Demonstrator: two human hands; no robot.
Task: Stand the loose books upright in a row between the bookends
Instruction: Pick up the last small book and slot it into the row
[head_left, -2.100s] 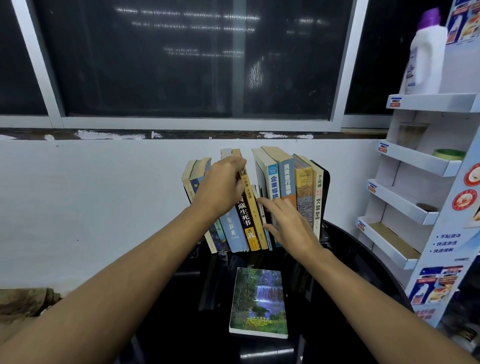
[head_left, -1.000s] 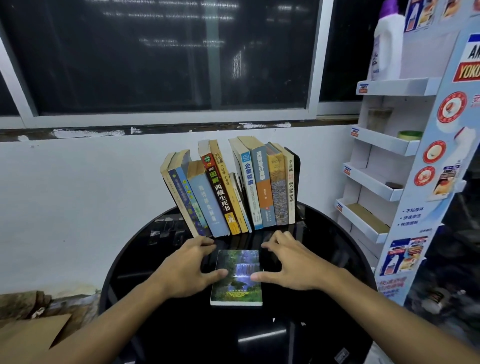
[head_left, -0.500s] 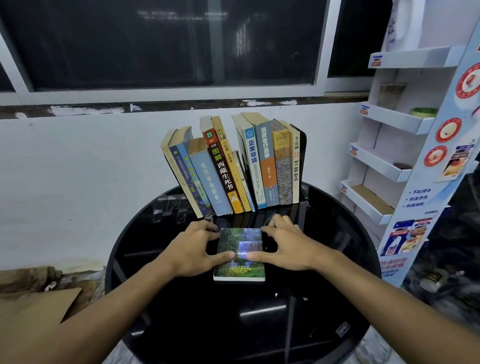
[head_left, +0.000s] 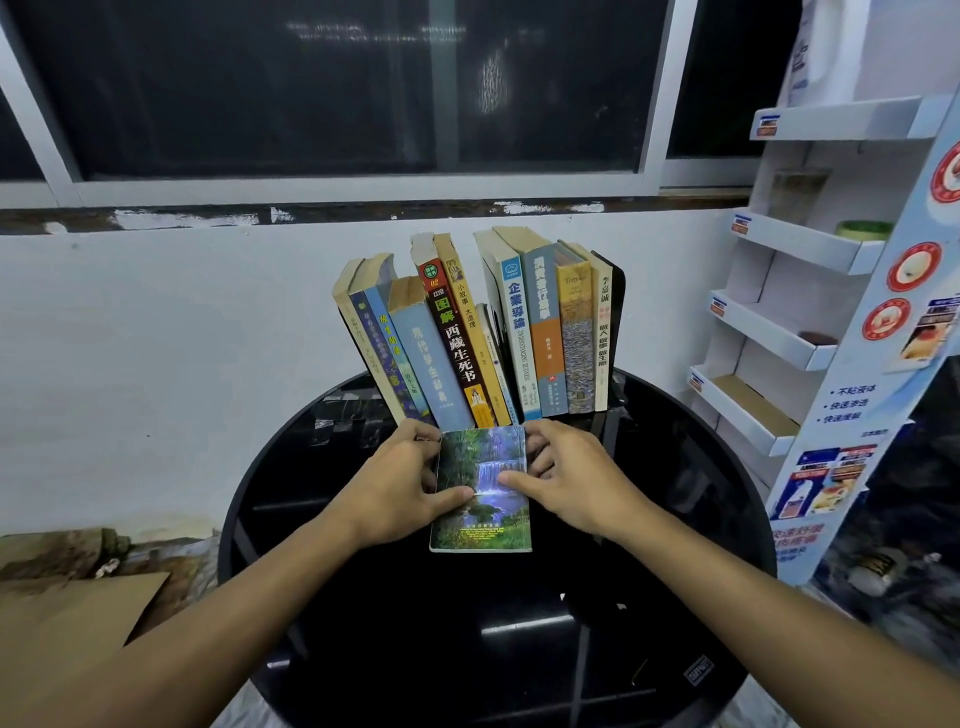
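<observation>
The round black table (head_left: 467, 649) fills the lower middle of the view. Its bare glossy top is open from the centre toward 6 o'clock, and also toward 9 and 3 o'clock, up to the rim. Beyond the rim at 3 o'clock stands a white rack (head_left: 810, 249), near the table. At 12 o'clock the row of books (head_left: 478, 332) stands close to the wall. Its left half leans to the left, its right half is nearly upright, and a narrow gap with thin books is in the middle.

Both forearms come in from 7 and 5 o'clock and meet at the table centre. The left hand (head_left: 400, 483) holds the waterfall book (head_left: 483, 519) at its 9 o'clock edge, thumb flat on the cover and fingers curled around the side. The right hand (head_left: 571, 478) does the same at the 3 o'clock edge. The book is between the two hands, cover up, its far edge just in front of the foot of the row. A black bookend (head_left: 617, 312) closes the row at its right end.
</observation>
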